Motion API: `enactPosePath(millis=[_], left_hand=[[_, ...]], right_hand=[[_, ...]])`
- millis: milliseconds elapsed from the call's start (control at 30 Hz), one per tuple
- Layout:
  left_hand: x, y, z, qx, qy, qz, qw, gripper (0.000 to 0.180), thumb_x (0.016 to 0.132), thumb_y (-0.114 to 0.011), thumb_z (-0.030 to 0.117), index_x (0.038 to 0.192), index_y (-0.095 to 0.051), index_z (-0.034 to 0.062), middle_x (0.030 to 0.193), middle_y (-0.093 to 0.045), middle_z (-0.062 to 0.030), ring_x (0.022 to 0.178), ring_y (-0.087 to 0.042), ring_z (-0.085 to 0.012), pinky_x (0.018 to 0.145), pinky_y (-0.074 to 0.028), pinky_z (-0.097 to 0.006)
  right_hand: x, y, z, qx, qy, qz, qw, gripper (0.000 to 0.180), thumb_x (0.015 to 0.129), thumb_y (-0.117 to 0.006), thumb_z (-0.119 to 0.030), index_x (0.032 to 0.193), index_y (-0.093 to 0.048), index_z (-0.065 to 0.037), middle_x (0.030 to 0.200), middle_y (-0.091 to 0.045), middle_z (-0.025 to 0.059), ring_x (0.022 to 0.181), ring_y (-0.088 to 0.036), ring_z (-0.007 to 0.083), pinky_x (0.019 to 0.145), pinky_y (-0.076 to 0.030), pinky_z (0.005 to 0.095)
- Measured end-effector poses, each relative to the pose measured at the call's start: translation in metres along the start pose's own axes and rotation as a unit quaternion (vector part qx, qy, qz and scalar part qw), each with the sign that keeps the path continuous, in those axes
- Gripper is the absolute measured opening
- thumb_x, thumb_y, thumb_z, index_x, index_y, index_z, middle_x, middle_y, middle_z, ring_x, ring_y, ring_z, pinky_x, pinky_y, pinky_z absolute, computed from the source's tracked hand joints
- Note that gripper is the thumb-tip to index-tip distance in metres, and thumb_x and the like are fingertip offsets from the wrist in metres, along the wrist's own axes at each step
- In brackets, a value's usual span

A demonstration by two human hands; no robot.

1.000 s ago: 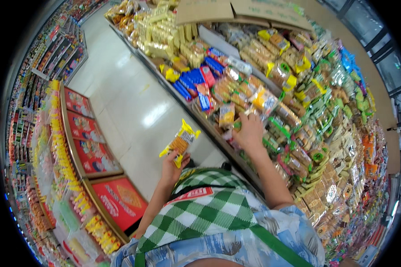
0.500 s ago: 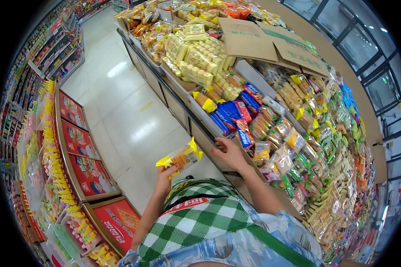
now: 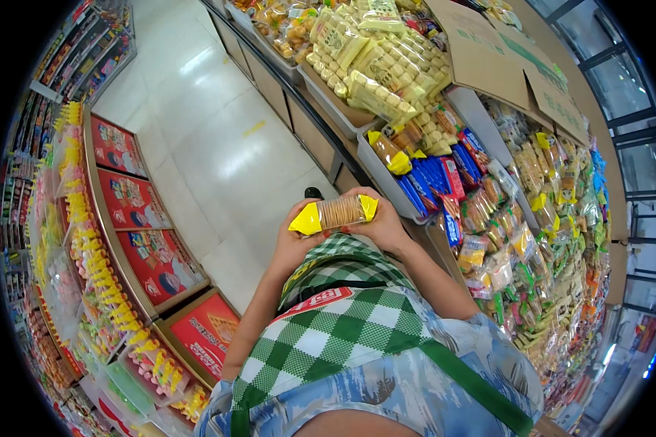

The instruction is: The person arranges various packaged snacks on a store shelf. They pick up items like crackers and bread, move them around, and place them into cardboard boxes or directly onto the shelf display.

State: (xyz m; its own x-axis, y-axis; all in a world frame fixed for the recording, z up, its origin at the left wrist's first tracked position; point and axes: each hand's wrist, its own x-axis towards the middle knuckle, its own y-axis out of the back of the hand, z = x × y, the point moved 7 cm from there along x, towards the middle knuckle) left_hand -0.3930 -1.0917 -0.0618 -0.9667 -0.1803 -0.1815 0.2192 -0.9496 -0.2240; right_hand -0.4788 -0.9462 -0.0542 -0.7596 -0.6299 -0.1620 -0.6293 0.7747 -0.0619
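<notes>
A clear packet of round biscuits with yellow ends lies crosswise in front of my apron. My left hand grips its left end, and my right hand is wrapped round the right end. The stacked biscuits show through the clear film on the upper side. My fingers are partly hidden beneath the packet. To the right of my hands, a bin holds another yellow-ended packet beside blue snack packets.
The long snack display runs along my right, with pale yellow packs and an opened cardboard box on top. Stands with red panels line my left. A tiled aisle stretches ahead between them.
My right hand has left the display edge and taken the packet's right end. The packet has moved right and up, now level, with its clear biscuit side showing.
</notes>
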Motion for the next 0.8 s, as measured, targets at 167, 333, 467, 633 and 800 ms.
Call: enactPosePath(millis=[167, 333, 467, 633, 800], left_hand=[[0.072, 0.037, 0.007, 0.037, 0.034, 0.014, 0.999, 0.053, 0.073, -0.070, -0.001, 0.122, -0.050, 0.0045, 0.109, -0.058, -0.0048, 0.102, -0.055, -0.0141, 0.089, -0.045, -0.029], [0.134, 0.063, 0.025, 0.095, 0.128, -0.045, 0.986, 0.041, 0.083, -0.064, 0.012, 0.121, -0.050, 0.0023, 0.103, -0.060, -0.0068, 0.094, -0.056, -0.0123, 0.087, -0.045, -0.028], [0.183, 0.071, 0.045, 0.103, 0.102, -0.083, 0.986, 0.035, 0.087, -0.060, 0.013, 0.120, -0.051, 0.0032, 0.102, -0.060, -0.0075, 0.091, -0.055, -0.0122, 0.086, -0.044, -0.027], [0.220, 0.088, 0.041, 0.095, 0.118, -0.119, 0.981, 0.034, 0.087, -0.060, 0.016, 0.118, -0.052, 0.0048, 0.102, -0.062, -0.0076, 0.088, -0.056, -0.0130, 0.081, -0.045, -0.027], [0.254, 0.099, 0.037, 0.134, 0.133, -0.188, 0.964, 0.031, 0.087, -0.059, 0.012, 0.117, -0.053, 0.0054, 0.102, -0.062, -0.0075, 0.086, -0.057, -0.0131, 0.079, -0.046, -0.026]], right_hand=[[0.071, 0.007, -0.001, -0.018, -0.012, 0.015, 1.000, 0.052, 0.066, -0.077, 0.001, 0.111, -0.051, -0.006, 0.103, -0.058, 0.0027, 0.096, -0.056, 0.0110, 0.084, -0.046, 0.0269], [0.137, 0.029, -0.008, 0.049, -0.025, 0.089, 0.994, 0.043, 0.076, -0.073, -0.010, 0.113, -0.052, -0.005, 0.101, -0.058, 0.0017, 0.094, -0.054, 0.0100, 0.084, -0.044, 0.0252], [0.162, 0.076, -0.008, 0.071, 0.010, 0.236, 0.969, 0.043, 0.076, -0.075, -0.022, 0.109, -0.054, -0.002, 0.093, -0.059, 0.0030, 0.085, -0.055, 0.0107, 0.076, -0.045, 0.0253], [0.140, 0.134, -0.020, 0.093, 0.034, 0.399, 0.912, 0.036, 0.078, -0.070, -0.019, 0.107, -0.055, -0.003, 0.092, -0.058, 0.0007, 0.083, -0.053, 0.0097, 0.075, -0.044, 0.0243], [0.054, 0.188, -0.010, 0.050, 0.131, 0.584, 0.799, 0.031, 0.083, -0.064, -0.020, 0.108, -0.056, -0.003, 0.094, -0.058, 0.0017, 0.085, -0.053, 0.0104, 0.079, -0.042, 0.0256]])
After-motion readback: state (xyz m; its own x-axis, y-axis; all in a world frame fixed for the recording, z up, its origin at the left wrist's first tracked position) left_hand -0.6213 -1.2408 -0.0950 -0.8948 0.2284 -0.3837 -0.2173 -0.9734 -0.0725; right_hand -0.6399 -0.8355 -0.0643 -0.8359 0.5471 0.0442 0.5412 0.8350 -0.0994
